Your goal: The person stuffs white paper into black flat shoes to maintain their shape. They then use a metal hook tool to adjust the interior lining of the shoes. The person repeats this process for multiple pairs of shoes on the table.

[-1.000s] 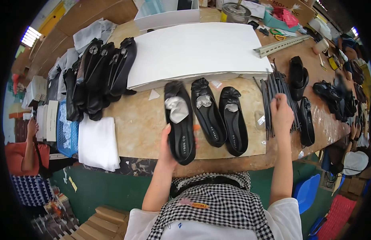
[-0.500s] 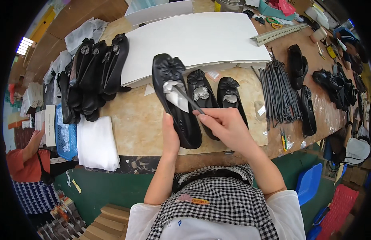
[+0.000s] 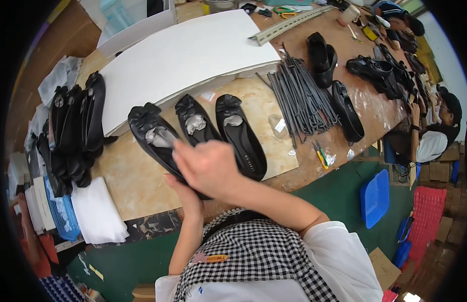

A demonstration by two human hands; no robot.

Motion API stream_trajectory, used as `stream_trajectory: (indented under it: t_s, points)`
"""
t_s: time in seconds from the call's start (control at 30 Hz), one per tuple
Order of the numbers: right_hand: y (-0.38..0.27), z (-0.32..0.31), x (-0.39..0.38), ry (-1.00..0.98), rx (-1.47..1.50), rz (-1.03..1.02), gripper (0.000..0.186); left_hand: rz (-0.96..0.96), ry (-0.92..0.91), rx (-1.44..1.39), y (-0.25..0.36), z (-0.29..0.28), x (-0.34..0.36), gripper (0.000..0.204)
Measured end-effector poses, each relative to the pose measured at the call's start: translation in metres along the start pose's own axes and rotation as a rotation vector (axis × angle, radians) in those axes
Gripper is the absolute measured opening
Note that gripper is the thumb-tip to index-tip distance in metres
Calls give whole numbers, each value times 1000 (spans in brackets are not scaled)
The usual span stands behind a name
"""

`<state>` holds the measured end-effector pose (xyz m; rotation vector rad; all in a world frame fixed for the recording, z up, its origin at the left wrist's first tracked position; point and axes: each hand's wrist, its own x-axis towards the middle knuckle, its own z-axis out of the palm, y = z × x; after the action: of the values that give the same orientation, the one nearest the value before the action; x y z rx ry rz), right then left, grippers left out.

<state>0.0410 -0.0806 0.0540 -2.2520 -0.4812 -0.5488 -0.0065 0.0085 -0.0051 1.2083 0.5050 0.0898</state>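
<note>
Right hand [image 3: 206,168] is now nearer the black shoe's [image 3: 163,154] toe, curled up; I can't tell what it grips. Left hand [image 3: 186,195] holds the heel, beside two other shoes [image 3: 245,150]. Best keep it steady, push softly.

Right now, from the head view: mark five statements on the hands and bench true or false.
1. The left hand supports the leftmost bow-topped shoe. True.
2. The grey rods lie left of the bow-topped shoes. False: the grey rods lie to their right.
3. Crumpled stuffing shows in all three bow-topped shoes. True.
4. The right hand rests on the rods. False: the right hand is over the leftmost shoe.
5. A dark shoe lies right of the rods. True.
</note>
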Motion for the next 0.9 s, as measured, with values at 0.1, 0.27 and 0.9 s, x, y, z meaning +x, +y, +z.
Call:
stream_trajectory:
  t_s: [0.1, 0.27, 0.9]
  points:
    - [8, -1, -17, -370, 125, 222, 24, -247, 36, -86, -7, -14, 4, 81]
    - [138, -102, -32, -46, -212, 506, 24, 179, 153, 332, 18, -96, 34, 57]
    - [18, -80, -10, -400, 514, 523, 36, -77, -185, -63, 27, -6, 35, 58]
